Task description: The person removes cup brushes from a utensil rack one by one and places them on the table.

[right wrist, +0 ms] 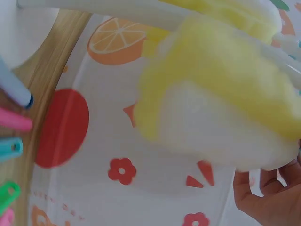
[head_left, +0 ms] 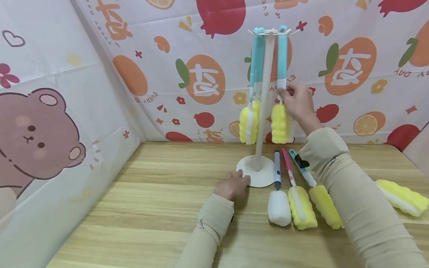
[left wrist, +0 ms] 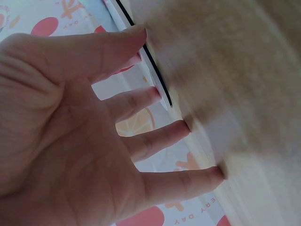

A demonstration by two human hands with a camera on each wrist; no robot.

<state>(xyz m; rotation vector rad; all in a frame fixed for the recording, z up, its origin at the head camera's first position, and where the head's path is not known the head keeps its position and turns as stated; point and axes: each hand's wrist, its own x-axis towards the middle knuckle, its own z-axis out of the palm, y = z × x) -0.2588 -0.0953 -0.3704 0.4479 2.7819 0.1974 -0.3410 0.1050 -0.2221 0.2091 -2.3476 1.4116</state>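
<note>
Head view: right hand (head_left: 301, 102) pinches ridged sponge brush (head_left: 280, 124); spread left hand (head_left: 232, 186) touches round base (head_left: 262, 179).

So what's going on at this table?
A person's right hand pinches a yellow sponge brush, its turquoise handle at the top of a white stand. The left hand touches the round base. More brushes hang on its other side; a white-headed brush and several yellow ones lie on the wooden table.

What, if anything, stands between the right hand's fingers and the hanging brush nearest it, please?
Nothing visible does: the right hand holds the brush directly, below its turquoise section. The white pole stands beside the brush, not between.
</note>
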